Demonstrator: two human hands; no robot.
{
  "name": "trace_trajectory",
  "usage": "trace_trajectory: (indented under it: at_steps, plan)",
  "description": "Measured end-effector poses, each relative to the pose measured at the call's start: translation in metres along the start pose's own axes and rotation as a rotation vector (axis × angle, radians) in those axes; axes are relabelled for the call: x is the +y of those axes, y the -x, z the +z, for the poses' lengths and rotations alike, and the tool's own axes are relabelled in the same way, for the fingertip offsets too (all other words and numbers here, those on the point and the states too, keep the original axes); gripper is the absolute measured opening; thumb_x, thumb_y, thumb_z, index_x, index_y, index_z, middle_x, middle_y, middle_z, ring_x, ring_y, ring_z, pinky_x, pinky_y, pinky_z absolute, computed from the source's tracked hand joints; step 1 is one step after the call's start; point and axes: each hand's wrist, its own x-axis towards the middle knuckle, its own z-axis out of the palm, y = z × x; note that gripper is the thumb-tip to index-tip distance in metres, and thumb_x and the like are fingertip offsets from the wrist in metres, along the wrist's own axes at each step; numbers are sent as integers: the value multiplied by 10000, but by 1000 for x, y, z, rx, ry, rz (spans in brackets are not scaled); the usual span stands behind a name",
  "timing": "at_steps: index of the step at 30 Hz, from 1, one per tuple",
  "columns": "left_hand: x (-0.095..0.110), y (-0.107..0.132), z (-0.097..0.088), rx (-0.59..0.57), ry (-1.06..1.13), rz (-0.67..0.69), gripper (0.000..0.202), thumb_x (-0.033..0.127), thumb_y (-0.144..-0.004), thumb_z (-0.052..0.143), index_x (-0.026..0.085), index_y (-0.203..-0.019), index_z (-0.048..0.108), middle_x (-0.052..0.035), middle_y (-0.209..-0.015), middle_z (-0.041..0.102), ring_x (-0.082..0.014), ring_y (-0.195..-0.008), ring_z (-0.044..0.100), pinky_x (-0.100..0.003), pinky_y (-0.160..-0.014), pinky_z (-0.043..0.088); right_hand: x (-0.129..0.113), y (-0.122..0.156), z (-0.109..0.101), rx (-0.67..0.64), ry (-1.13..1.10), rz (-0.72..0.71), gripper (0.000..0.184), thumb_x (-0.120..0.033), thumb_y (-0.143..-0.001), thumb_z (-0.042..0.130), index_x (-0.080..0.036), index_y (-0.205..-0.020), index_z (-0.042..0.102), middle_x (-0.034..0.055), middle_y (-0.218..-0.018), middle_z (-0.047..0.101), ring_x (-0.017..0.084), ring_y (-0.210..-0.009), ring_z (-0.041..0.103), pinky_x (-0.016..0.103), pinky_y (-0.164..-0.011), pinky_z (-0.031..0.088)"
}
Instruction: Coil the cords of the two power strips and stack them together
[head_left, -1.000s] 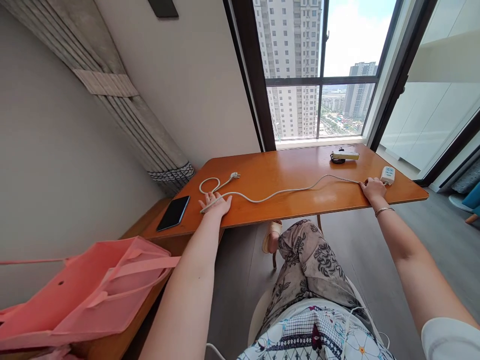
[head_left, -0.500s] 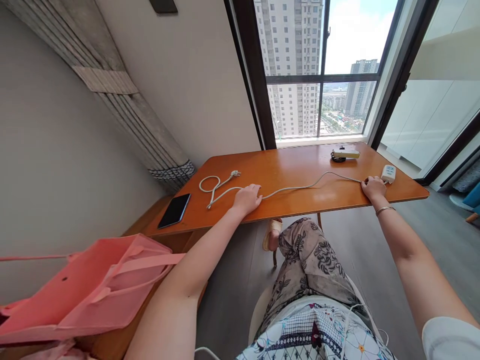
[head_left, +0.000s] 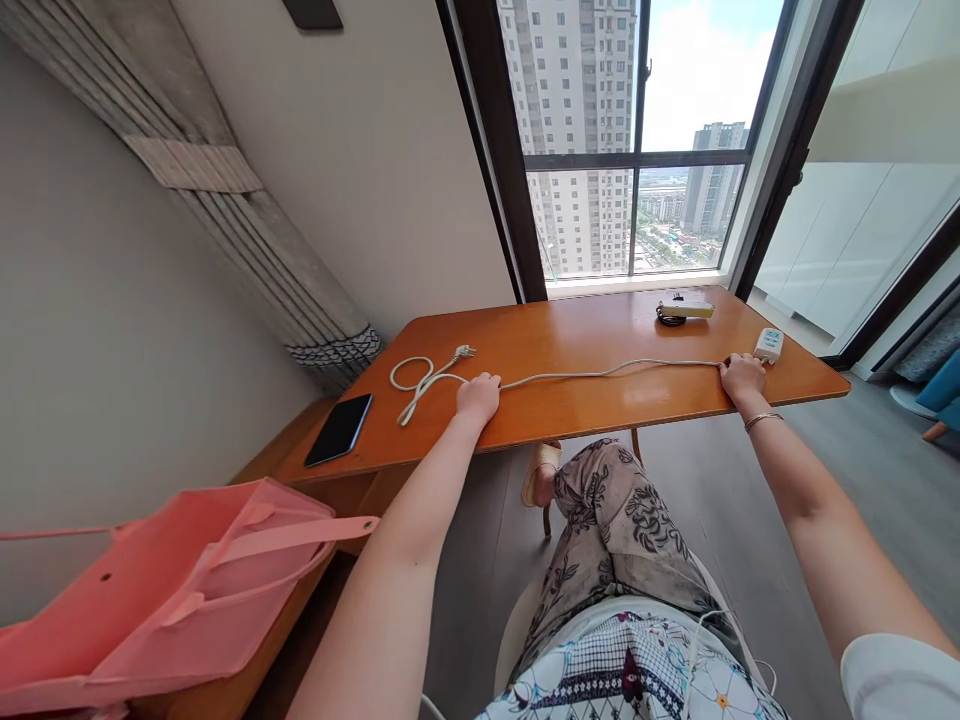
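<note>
A white power cord runs across the orange wooden table from a looped end with a plug at the left to a white power strip at the right. My left hand is closed on the cord near the loop. My right hand rests on the table beside the power strip, fingers curled over the cord's right end. The cord lies nearly straight between my hands.
A black phone lies on the table's left end. A yellow-white gadget with a black cable sits at the back near the window. A pink tote bag stands on a lower bench at left. My crossed legs are under the table.
My left hand slid right along the cord from its looped end, then came back a little left and closed on it. The cord between my hands has straightened. My right hand stayed put.
</note>
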Motion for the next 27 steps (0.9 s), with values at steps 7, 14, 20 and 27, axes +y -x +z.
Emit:
trace_trajectory:
  at_steps: [7,14,20,27]
  plan:
    - [12,-11,12,127,224,-21,348,178,-893,442,147,-1183,633,-154,-1249,676,-299,-1176,629,-438,-1027,461,-8,-6,1,56,-74,53,435,-332,-939,470,-109,-1275,635,225,-1324,562,344,-1233,526,450,-1001,407]
    - [39,-19,17,304,406,92,304,243,-912,464,161,-1162,615,-151,-1236,675,-294,-1185,624,-442,-1049,458,-56,-21,5,55,-177,-40,393,-331,-955,452,-150,-1233,662,200,-1329,580,337,-1240,522,465,-1013,406]
    - [64,-20,28,377,475,205,267,229,-907,473,182,-1133,609,-129,-1180,697,-277,-1153,637,-437,-1039,465,-94,-48,4,-15,-216,-53,431,-333,-993,382,-140,-1291,626,189,-1399,552,338,-1281,502,486,-1036,414]
    - [65,-12,33,320,490,314,237,233,-902,488,204,-1098,619,-107,-1156,710,-265,-1114,650,-441,-1026,477,-114,-72,16,-65,-162,-136,469,-331,-967,444,-112,-1368,548,203,-1433,532,322,-1296,485,455,-1048,412]
